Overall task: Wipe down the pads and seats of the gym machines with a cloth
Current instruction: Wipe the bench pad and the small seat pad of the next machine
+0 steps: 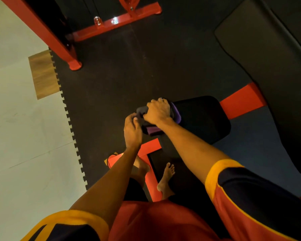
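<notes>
Cloth (152,129) – dark, with a purple face showing at its folds – lies bunched over the left end of a black seat pad (202,119), close in front of the person. It is too crumpled to show a clear long axis. The visible purple edge runs crosswise to the pad, from its far edge toward its near edge, and a dark wad sticks out leftward past the pad's end. The right hand (157,112) sits on top of the cloth, knuckles up, with its fingers curled down over it and clamping it against the pad. The left hand (132,131) is just beside it on the near left, thumb and fingertips pinching the protruding dark wad. The pad's long axis runs left to right, tilted up to the right, along a red frame beam (241,101) that emerges from under it at both ends. A larger black back pad (268,66) stands to the right – well apart from the hands. Bare feet (165,178) stand on the dark rubber floor mat (129,66), beside pale tiles (16,136).
</notes>
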